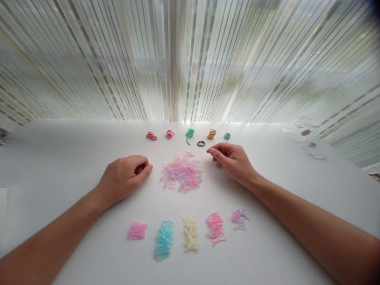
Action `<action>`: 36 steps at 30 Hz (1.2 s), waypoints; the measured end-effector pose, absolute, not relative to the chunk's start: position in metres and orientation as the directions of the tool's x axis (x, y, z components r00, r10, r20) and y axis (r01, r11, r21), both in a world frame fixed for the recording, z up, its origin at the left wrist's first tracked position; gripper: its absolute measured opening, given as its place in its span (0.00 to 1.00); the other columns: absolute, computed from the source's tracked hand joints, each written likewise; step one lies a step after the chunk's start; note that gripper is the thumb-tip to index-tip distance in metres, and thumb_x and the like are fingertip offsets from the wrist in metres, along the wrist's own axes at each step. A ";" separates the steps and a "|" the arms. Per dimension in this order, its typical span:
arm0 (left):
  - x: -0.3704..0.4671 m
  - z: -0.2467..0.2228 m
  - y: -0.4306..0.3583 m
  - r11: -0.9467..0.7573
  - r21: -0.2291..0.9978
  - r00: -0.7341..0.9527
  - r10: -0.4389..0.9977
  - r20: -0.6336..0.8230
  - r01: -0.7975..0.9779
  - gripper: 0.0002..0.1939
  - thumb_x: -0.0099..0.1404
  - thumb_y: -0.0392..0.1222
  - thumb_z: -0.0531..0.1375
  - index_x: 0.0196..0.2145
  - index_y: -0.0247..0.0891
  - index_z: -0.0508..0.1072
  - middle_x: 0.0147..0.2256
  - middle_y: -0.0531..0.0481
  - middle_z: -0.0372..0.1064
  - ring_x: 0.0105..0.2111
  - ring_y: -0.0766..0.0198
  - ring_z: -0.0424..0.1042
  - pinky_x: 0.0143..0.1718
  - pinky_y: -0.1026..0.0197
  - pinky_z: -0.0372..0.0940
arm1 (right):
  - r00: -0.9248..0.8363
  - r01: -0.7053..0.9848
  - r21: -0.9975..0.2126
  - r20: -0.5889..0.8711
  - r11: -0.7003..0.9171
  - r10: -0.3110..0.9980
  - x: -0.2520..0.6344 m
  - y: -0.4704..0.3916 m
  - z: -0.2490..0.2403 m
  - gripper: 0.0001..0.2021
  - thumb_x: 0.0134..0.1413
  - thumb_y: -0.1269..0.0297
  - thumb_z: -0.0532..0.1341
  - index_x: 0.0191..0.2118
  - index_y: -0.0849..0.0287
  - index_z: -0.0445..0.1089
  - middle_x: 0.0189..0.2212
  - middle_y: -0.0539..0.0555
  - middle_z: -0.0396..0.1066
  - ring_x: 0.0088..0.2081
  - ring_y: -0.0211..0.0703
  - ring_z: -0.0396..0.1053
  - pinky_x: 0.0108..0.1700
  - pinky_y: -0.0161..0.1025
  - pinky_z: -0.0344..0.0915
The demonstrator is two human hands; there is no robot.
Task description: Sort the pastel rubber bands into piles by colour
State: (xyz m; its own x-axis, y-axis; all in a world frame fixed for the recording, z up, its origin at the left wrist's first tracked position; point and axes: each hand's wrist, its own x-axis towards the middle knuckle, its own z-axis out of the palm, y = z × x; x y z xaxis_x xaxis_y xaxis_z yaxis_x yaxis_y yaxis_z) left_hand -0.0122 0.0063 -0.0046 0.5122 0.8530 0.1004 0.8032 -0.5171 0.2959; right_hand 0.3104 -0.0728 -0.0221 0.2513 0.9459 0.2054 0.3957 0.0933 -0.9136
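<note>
My left hand (pixel 126 176) rests on the white table, its fingers curled and the thumb against them, with nothing showing in them. To its right lies a loose pile of small pastel elastic bands (pixel 182 174), mostly pink and lilac. On the other side of the pile is my right hand (pixel 228 160), thumb and forefinger together; no object shows in the pinch. Just beyond its fingertips sits a dark multicoloured ring (pixel 201 143). Nearer me are sorted groups of bands: bright pink (pixel 138 230), turquoise (pixel 164 240), cream (pixel 190 233), pink (pixel 215 228) and lilac (pixel 239 219).
Along the back edge stand small coiled bundles: red (pixel 151 136), pink (pixel 170 134), green (pixel 190 133), yellow (pixel 211 134) and blue (pixel 227 135). Clear plastic pieces (pixel 314 150) lie at the right. A striped string curtain (pixel 175 59) hangs behind the table.
</note>
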 end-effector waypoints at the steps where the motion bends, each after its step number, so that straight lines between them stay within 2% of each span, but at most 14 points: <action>1: -0.012 -0.005 0.006 -0.517 0.295 0.511 0.853 0.103 0.804 0.19 0.70 0.55 0.53 0.29 0.41 0.70 0.27 0.53 0.69 0.29 0.63 0.65 0.34 0.58 0.54 | 0.244 0.388 -0.917 0.200 0.094 0.949 0.311 -0.074 -0.021 0.19 0.56 0.47 0.67 0.33 0.61 0.79 0.23 0.52 0.71 0.24 0.38 0.63 0.27 0.38 0.60; 11: -0.014 -0.001 0.003 -0.541 0.297 0.530 0.839 0.122 0.787 0.19 0.70 0.55 0.54 0.29 0.40 0.71 0.26 0.53 0.69 0.27 0.65 0.65 0.34 0.59 0.55 | 0.177 0.416 -0.900 0.221 0.131 0.959 0.309 -0.076 -0.014 0.13 0.57 0.56 0.67 0.32 0.61 0.80 0.23 0.51 0.71 0.25 0.36 0.61 0.27 0.37 0.57; 22: -0.012 -0.001 0.002 -0.544 0.292 0.529 0.838 0.134 0.787 0.17 0.70 0.52 0.54 0.28 0.40 0.71 0.26 0.54 0.69 0.27 0.65 0.65 0.33 0.59 0.55 | 0.132 0.493 -0.858 0.238 0.145 0.962 0.308 -0.079 -0.011 0.11 0.59 0.58 0.66 0.32 0.59 0.79 0.20 0.48 0.66 0.23 0.36 0.58 0.26 0.38 0.53; 28: -0.011 -0.001 0.002 -0.561 0.293 0.545 0.826 0.142 0.774 0.17 0.71 0.52 0.54 0.28 0.40 0.70 0.27 0.53 0.69 0.28 0.65 0.65 0.33 0.58 0.55 | 0.126 0.529 -0.834 0.257 0.154 0.958 0.307 -0.081 -0.014 0.11 0.59 0.56 0.66 0.32 0.57 0.79 0.21 0.50 0.69 0.23 0.38 0.60 0.26 0.39 0.54; 36: -0.013 -0.002 0.003 -0.547 0.298 0.533 0.835 0.135 0.782 0.19 0.70 0.55 0.54 0.28 0.41 0.71 0.26 0.53 0.70 0.27 0.64 0.65 0.33 0.59 0.55 | 0.097 0.512 -0.844 0.244 0.162 0.965 0.307 -0.080 -0.015 0.09 0.54 0.61 0.63 0.32 0.58 0.80 0.20 0.49 0.69 0.22 0.36 0.57 0.25 0.39 0.51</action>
State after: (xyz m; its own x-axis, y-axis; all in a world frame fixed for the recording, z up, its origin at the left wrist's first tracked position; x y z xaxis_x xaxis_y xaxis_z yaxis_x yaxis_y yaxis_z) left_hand -0.0129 0.0030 -0.0021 0.5330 0.8352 0.1354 0.7819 -0.5473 0.2985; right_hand 0.3072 -0.0795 -0.0149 0.0970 0.9649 0.2440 0.5120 0.1618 -0.8436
